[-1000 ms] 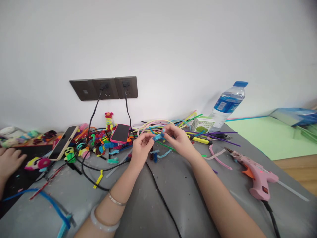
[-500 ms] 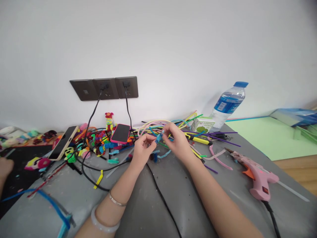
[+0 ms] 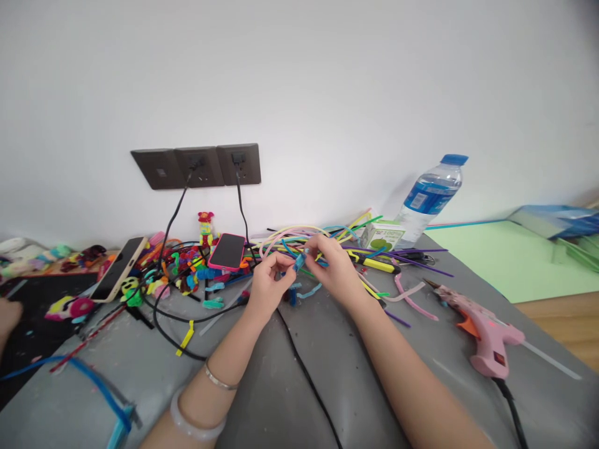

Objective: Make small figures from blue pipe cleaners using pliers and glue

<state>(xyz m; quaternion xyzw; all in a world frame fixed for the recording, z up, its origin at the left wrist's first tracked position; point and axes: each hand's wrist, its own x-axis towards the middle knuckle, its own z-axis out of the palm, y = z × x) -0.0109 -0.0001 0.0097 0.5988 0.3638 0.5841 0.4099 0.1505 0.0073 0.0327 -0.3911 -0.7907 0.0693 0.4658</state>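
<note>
My left hand (image 3: 267, 282) and my right hand (image 3: 334, 268) meet above the grey table cover (image 3: 327, 386), both pinching a small blue pipe-cleaner piece (image 3: 299, 260) between their fingertips. The piece stands tilted between the two hands. A few short blue pipe-cleaner bits (image 3: 304, 292) lie on the cover just below it. A tangle of coloured pipe cleaners (image 3: 299, 240) lies right behind my hands.
A pink glue gun (image 3: 482, 330) lies at the right, its cord running off the bottom. A water bottle (image 3: 428, 196) and green carton (image 3: 384, 237) stand behind. Two phones (image 3: 228, 251) (image 3: 119, 268), black cables and craft figures crowd the left. Another person's hand (image 3: 7, 315) shows at the left edge.
The blue piece has turned from lying across to tilted upright between my fingers. The other person's hand has drawn back toward the left edge.
</note>
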